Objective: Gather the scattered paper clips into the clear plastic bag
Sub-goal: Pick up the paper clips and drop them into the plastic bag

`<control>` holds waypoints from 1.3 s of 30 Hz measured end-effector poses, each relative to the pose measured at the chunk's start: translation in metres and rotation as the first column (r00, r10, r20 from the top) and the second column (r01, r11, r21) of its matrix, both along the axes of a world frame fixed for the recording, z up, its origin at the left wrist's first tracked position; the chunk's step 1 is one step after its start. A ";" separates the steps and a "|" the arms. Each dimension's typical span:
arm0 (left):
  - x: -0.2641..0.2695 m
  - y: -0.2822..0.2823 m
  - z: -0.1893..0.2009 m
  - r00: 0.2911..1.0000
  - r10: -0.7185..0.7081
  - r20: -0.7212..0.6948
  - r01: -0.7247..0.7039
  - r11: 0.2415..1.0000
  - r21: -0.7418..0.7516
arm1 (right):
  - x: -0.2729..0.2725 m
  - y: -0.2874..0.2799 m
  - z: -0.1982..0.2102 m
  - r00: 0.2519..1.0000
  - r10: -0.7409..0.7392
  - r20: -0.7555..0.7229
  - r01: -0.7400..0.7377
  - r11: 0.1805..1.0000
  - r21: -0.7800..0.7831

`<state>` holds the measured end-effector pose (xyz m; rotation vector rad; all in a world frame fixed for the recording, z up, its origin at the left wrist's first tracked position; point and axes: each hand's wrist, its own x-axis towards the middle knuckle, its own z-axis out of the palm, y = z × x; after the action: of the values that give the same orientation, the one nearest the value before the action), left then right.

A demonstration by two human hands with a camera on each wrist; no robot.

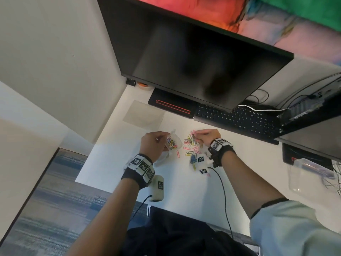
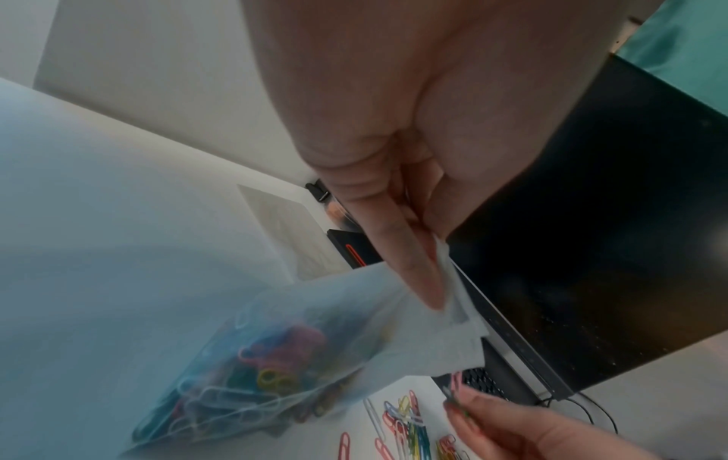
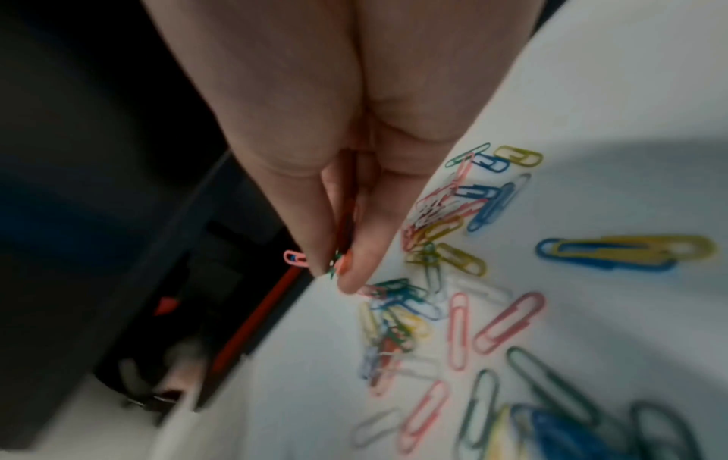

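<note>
My left hand (image 1: pixel 156 143) pinches the top edge of the clear plastic bag (image 1: pixel 173 143), which hangs just above the white desk with several coloured clips inside. The left wrist view shows the bag (image 2: pixel 276 358) under my fingers (image 2: pixel 409 264). Right of the bag, scattered paper clips (image 1: pixel 191 146) lie in a loose heap. My right hand (image 1: pixel 203 135) hovers over the heap's far side and pinches a few picked clips (image 3: pixel 335 258) between thumb and fingertips; their ends stick out. Loose clips (image 3: pixel 453 280) spread below that hand.
A dark monitor (image 1: pixel 193 67) and its base (image 1: pixel 171 106) stand behind the work spot, with a black keyboard (image 1: pixel 239 119) to the right. A clear plastic container (image 1: pixel 310 176) sits at the desk's right edge. The desk's left edge (image 1: pixel 92 154) drops to carpet.
</note>
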<state>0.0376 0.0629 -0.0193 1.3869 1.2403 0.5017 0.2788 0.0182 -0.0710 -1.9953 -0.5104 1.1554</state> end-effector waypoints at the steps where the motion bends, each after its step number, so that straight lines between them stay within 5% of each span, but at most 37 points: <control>1: 0.002 -0.001 0.000 1.000 0.003 0.000 -0.003 1.000 -0.005 | -0.002 -0.005 0.009 0.981 -0.060 -0.184 0.074 0.995 0.067; 4: 0.009 -0.004 0.000 1.000 -0.007 0.001 0.007 1.000 -0.024 | -0.012 -0.016 0.036 0.900 -0.012 -0.435 0.093 0.982 0.167; 8: 0.019 -0.009 0.001 1.000 -0.024 -0.004 0.024 0.999 -0.046 | -0.038 -0.023 0.058 0.838 0.119 -0.532 -0.021 0.982 0.187; 11: 0.024 -0.012 0.000 0.999 -0.048 -0.004 0.048 0.998 -0.032 | -0.060 -0.022 0.061 0.943 0.282 -0.174 -0.265 0.957 0.116; 14: 0.025 -0.014 0.000 0.998 -0.058 -0.023 0.058 0.998 -0.012 | -0.073 -0.019 0.060 0.880 0.400 0.255 -0.409 0.912 -0.020; 17: 0.025 -0.014 0.001 0.999 -0.049 -0.023 0.049 0.999 -0.015 | -0.080 -0.016 0.059 0.830 0.420 0.367 -0.437 0.898 -0.040; 19: 0.023 -0.015 0.000 0.998 -0.056 -0.027 0.056 0.998 -0.019 | -0.082 -0.016 0.059 0.733 0.507 0.453 -0.537 0.841 -0.071; 23: 0.021 -0.015 -0.001 0.997 -0.053 -0.050 0.054 0.999 0.009 | -0.078 -0.019 0.065 0.624 0.642 0.445 -0.680 0.727 -0.094; 25: 0.019 -0.015 0.001 0.999 -0.037 -0.032 0.038 0.999 0.006 | -0.070 -0.020 0.071 0.687 0.599 0.412 -0.651 0.759 -0.017; 27: 0.016 -0.016 0.003 0.999 -0.037 -0.027 0.038 0.999 0.017 | -0.053 -0.024 0.074 0.846 0.451 0.283 -0.500 0.856 0.129; 29: 0.010 -0.017 0.004 1.000 -0.029 -0.013 0.029 0.999 0.019 | -0.024 -0.025 0.067 0.915 0.275 0.294 -0.332 0.929 0.164; 32: -0.001 -0.017 0.001 1.000 0.011 0.019 -0.011 1.000 0.010 | 0.029 -0.030 0.033 0.820 0.222 0.528 -0.156 0.973 -0.167; 34: -0.009 -0.015 -0.002 0.998 0.055 0.029 -0.055 0.998 -0.002 | 0.048 -0.037 0.007 0.818 0.286 0.500 -0.096 0.924 -0.371; 36: -0.015 -0.013 -0.003 0.996 0.081 0.032 -0.081 0.997 0.002 | 0.048 -0.038 -0.015 0.810 0.360 0.463 -0.140 0.885 -0.443; 39: -0.022 -0.011 -0.002 0.994 0.098 0.039 -0.099 0.995 0.012 | 0.018 -0.027 -0.031 0.702 0.524 0.483 -0.275 0.824 -0.495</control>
<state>0.0156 0.0518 -0.0215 1.3267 1.2801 0.6038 0.2968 -0.0093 -0.1023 -2.7143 -1.1892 0.8790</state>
